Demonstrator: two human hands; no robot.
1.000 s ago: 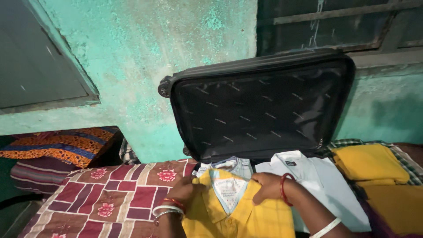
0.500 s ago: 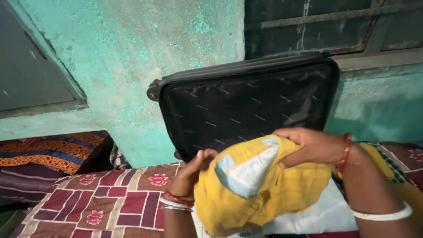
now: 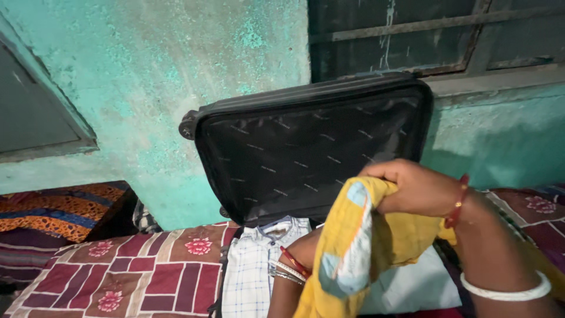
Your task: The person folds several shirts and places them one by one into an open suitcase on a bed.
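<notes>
My right hand (image 3: 412,188) is closed on the top of a yellow checked garment (image 3: 353,253) with a pale blue patch, held up in front of me. Only the wrist of my left hand (image 3: 294,265), with red and silver bangles, shows; the hand itself is hidden behind the yellow cloth. Behind it stands an open black suitcase (image 3: 306,153), its lid leaning on the green wall. A white checked shirt (image 3: 250,271) and a pale folded shirt (image 3: 412,288) lie in the case's lower half.
The suitcase rests on a bed with a maroon patchwork spread (image 3: 135,271). A patterned orange and blue pillow (image 3: 53,212) lies at the left. A dark barred window (image 3: 435,35) is above the case.
The yellow garment was lying flat on the case under both hands; now it is lifted and hangs bunched from my right hand. The view has shifted left and closer.
</notes>
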